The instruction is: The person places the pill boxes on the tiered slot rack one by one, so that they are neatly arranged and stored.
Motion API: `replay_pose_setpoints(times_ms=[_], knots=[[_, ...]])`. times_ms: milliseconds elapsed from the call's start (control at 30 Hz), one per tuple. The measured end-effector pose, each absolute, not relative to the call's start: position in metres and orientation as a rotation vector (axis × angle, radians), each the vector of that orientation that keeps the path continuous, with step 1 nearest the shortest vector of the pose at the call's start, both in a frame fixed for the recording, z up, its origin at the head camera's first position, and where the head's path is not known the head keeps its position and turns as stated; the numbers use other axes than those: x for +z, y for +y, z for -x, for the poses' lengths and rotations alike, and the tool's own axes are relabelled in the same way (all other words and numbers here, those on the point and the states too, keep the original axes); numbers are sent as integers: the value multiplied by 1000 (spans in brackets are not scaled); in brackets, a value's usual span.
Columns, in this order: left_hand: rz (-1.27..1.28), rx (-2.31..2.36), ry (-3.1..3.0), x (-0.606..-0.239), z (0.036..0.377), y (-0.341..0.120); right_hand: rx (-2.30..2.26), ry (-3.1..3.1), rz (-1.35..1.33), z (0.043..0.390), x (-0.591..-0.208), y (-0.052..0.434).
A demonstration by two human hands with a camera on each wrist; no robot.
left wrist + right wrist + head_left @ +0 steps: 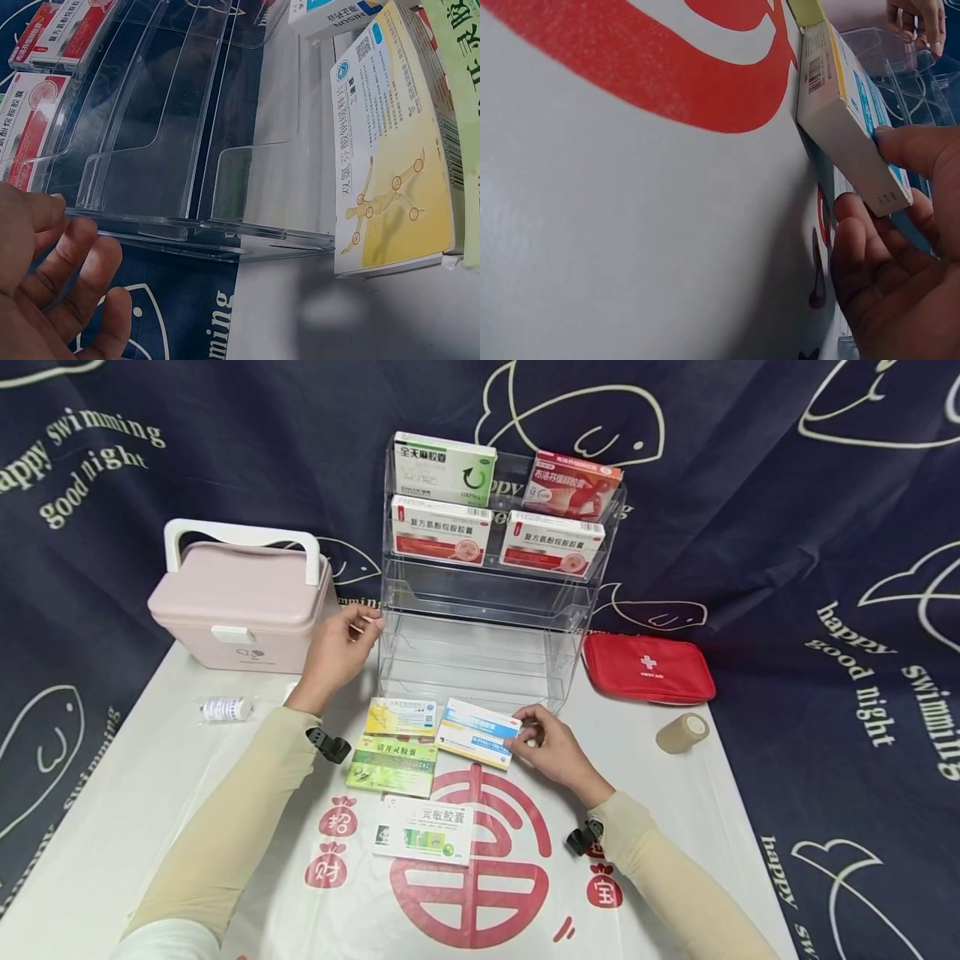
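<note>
My right hand (555, 747) pinches the right end of a blue-and-white medicine box (474, 732); in the right wrist view the thumb lies on its face, and that end is tilted off the table. At the left side of the clear acrylic display rack (480, 647), my left hand (341, 647) holds the side edge between thumb and fingertips. Left of the blue box lie a yellow-and-white medicine box (401, 717) and a green medicine box (392, 766). A white-and-green medicine box (424, 831) lies nearer to me.
The rack's upper tiers hold a green-and-white box (444, 468), a red box (572, 485) and two red-and-white boxes (441, 531). A pink lidded case (240, 610) and a wrapped white roll (225, 709) stand left. Right are a red first-aid pouch (648, 668) and a tan roll (682, 733).
</note>
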State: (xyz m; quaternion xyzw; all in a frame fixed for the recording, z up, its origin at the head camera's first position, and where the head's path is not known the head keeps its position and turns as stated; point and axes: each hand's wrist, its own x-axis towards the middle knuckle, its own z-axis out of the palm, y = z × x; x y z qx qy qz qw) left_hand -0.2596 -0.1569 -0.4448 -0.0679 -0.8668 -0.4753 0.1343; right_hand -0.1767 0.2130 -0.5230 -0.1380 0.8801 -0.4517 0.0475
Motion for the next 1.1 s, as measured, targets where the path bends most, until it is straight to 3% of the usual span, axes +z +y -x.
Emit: replay_pose_setpoints(times_ms=[1100], knots=[[209, -1369, -2513, -445, 259, -158, -1651, 2657, 795, 160, -485, 202]])
